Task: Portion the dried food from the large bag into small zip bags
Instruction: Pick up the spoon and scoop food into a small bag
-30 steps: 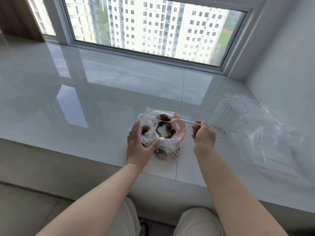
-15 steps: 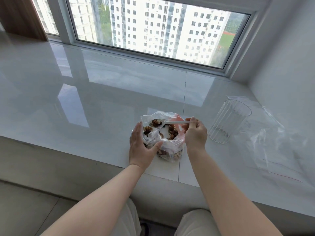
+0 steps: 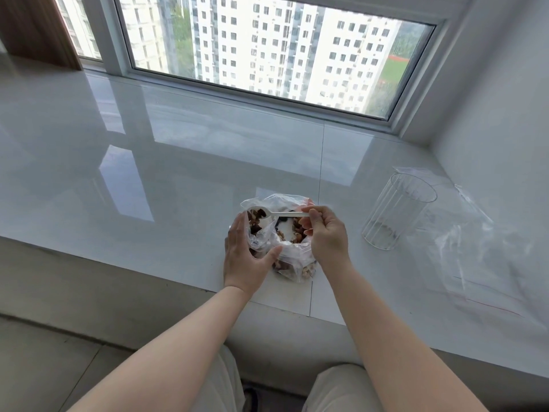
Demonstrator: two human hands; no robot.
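The plastic spoon (image 3: 280, 214) is white. The dried food (image 3: 295, 230) is brown with some dark bits, inside a see-through bag (image 3: 292, 254) with a red edge. The ribbed cup (image 3: 398, 215) is clear. The bench (image 3: 148, 173) is shiny white.

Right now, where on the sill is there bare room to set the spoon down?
Bare sill left of the bag, and behind it toward the window. Crowded right: cup, then loose plastic bags.
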